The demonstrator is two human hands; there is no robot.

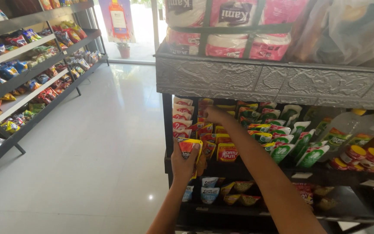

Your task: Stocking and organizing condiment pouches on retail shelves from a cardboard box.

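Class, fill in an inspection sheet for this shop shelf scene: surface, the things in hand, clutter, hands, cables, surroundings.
Surface: dark shelf rack with several tiers, under a grey embossed ledge.
Things in hand: red and yellow sachet, upright at the shelf front, gripped from below; rows of red sachets stand behind it.
Clutter: green and white pouches, bottles, red-lidded jars, small packets on the lower tier.
Hands: left hand holds the sachet; right hand reaches among the back rows, and whether it grips anything cannot be told.
Cables: nothing seen.
Surroundings: pale tiled floor, snack shelves on the left, wrapped paper rolls on top.
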